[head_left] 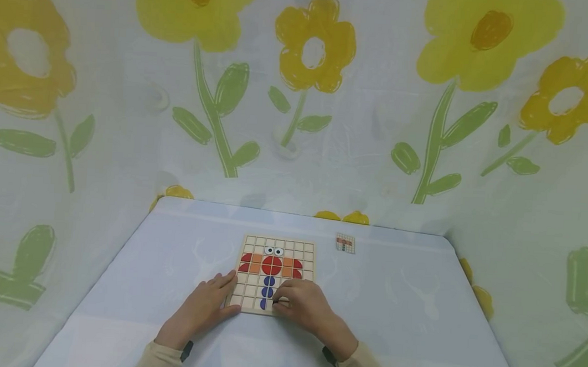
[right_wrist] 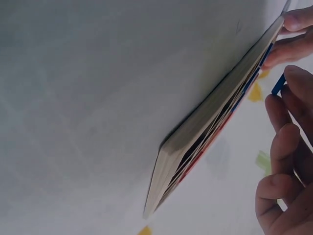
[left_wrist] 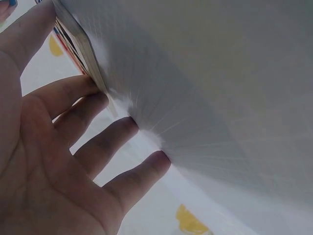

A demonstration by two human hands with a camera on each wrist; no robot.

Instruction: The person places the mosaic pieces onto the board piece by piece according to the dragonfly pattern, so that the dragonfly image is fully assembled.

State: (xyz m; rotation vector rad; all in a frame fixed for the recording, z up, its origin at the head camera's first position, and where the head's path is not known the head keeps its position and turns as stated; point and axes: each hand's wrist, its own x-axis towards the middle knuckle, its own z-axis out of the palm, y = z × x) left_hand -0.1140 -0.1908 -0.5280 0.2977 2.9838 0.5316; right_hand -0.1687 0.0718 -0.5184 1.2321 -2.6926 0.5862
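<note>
A square wooden grid board [head_left: 299, 246] lies on the table, its tiles forming a figure with two eye tiles [head_left: 274, 251], a red round middle [head_left: 272, 265], orange squares and red quarter pieces at the sides. Below the middle runs a column of blue pieces [head_left: 267, 292]. My left hand [head_left: 208, 301] rests at the board's left edge with extended fingers, thumb near the front corner. Over the lower part of the board, my right hand [head_left: 302, 303] pinches a small blue piece [right_wrist: 279, 84] between thumb and index finger, beside the lowest blue half-round.
A small picture card [head_left: 345, 243] with a similar red and blue figure lies behind the board to the right. The pale table [head_left: 391, 321] ends at a curtain [head_left: 355, 153] printed with yellow flowers, which surrounds it at the back and sides.
</note>
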